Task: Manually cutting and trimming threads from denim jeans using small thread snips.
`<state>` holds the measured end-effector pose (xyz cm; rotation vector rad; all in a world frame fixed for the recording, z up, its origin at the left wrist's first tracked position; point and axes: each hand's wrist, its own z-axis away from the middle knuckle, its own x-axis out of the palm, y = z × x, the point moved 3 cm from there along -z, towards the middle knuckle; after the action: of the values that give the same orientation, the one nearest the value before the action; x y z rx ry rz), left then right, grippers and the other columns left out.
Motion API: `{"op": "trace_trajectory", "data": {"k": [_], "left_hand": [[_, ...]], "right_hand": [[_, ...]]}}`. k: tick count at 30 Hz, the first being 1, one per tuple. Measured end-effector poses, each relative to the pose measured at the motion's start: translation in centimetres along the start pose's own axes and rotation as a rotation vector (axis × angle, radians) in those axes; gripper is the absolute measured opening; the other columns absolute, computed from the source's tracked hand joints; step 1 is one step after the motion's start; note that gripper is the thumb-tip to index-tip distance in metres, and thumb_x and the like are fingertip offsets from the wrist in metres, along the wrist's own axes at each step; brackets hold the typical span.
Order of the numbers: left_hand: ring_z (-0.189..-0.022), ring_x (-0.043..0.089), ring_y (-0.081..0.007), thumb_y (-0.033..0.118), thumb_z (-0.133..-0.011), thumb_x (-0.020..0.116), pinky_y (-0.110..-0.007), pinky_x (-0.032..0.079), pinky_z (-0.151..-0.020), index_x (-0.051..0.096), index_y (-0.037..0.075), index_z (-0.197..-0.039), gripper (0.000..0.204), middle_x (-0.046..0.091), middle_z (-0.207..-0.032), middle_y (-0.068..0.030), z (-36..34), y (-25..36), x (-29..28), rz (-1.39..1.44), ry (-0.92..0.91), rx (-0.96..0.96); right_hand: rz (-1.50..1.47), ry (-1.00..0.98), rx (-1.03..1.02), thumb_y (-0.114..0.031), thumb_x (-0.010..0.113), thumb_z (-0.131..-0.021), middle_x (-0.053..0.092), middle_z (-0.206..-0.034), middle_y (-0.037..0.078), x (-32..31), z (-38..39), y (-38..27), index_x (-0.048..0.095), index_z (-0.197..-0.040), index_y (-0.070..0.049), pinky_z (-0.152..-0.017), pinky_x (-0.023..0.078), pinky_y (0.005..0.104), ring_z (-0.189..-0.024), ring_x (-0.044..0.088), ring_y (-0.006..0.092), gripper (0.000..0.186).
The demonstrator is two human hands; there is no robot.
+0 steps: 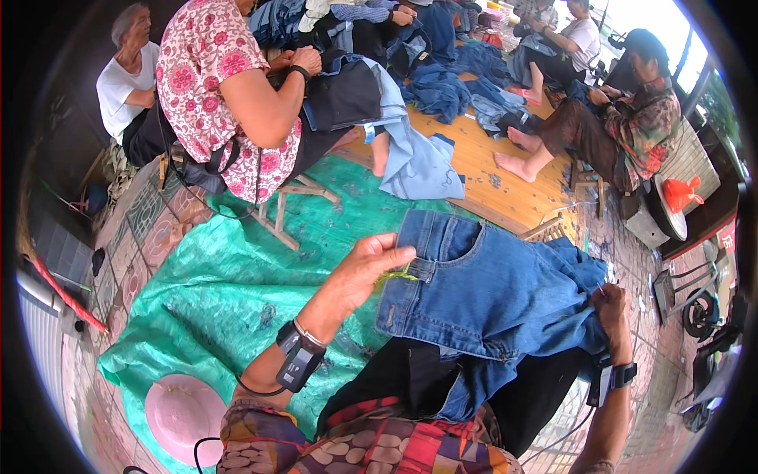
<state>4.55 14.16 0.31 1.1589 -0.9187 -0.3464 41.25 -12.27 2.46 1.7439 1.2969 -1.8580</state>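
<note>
A pair of blue jeans [482, 280] lies across my lap, its waistband toward my left. My left hand [365, 272] pinches the waistband between thumb and fingers, beside a belt loop. A tuft of yellow-green thread [399, 275] hangs at that loop, just under my thumb. At the far side of the jeans, my right hand [613, 310] is closed in a fist by the bunched denim. A thin, pale sliver pokes up from its fingertips, too small to name. Both wrists carry black strapped devices [300, 359].
Green sheeting [197, 292] covers the ground ahead and left, with a pink hat [185, 419] on it. A wooden stool [288, 209] stands beneath a person in a floral shirt [213, 87]. Several people sit around an orange mat [474, 158] strewn with denim [438, 93].
</note>
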Motion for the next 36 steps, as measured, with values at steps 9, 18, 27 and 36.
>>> {"op": "trace_trajectory", "data": {"k": [9, 18, 27, 36], "left_hand": [[-0.083, 0.057, -0.0099, 0.008, -0.076, 0.072, -0.025, 0.046, -0.076, 0.063, 0.000, -0.098, 0.025, 0.062, -0.090, -0.0019, 2.3, -0.7, 1.4, -0.379, 0.171, 0.047], [-0.087, 0.053, -0.0105, 0.007, -0.078, 0.067, -0.025, 0.045, -0.073, 0.064, -0.001, -0.097, 0.021, 0.058, -0.091, -0.0025, 3.6, 1.4, 2.3, -0.969, 0.212, 0.319], [-0.075, 0.055, -0.0046, 0.015, -0.082, 0.072, -0.023, 0.046, -0.066, 0.064, 0.000, -0.096, 0.022, 0.064, -0.084, 0.0011, 2.6, -0.9, 2.6, -0.277, 0.111, 0.102], [-0.076, 0.056, -0.0080, 0.009, -0.079, 0.072, -0.026, 0.046, -0.069, 0.065, 0.001, -0.095, 0.019, 0.065, -0.086, -0.0011, 2.6, -0.4, 3.5, -0.448, 0.036, 0.416]], "right_hand": [[-0.604, -0.013, -0.201, -0.007, 0.071, -0.078, 0.050, -0.077, -0.005, 0.0, 2.9, -12.2, 0.057, -0.093, -0.002, -0.059, 0.034, 0.0197, -0.066, 0.041, 0.0054, 0.021], [-0.608, -0.242, -0.403, -0.005, 0.072, -0.077, 0.057, -0.078, 0.005, 3.9, 5.7, -23.2, 0.059, -0.092, -0.002, -0.058, 0.043, 0.0255, -0.066, 0.052, 0.0120, 0.021], [-0.788, -0.309, -0.369, -0.004, 0.067, -0.082, 0.057, -0.083, 0.007, 5.2, 4.8, -24.3, 0.055, -0.096, 0.000, -0.062, 0.046, 0.0258, -0.072, 0.056, 0.0126, 0.019], [-0.753, -0.320, -0.354, -0.003, 0.072, -0.076, 0.059, -0.080, 0.007, 5.4, 4.6, -24.1, 0.060, -0.090, 0.000, -0.060, 0.045, 0.0255, -0.067, 0.057, 0.0120, 0.018]]}}
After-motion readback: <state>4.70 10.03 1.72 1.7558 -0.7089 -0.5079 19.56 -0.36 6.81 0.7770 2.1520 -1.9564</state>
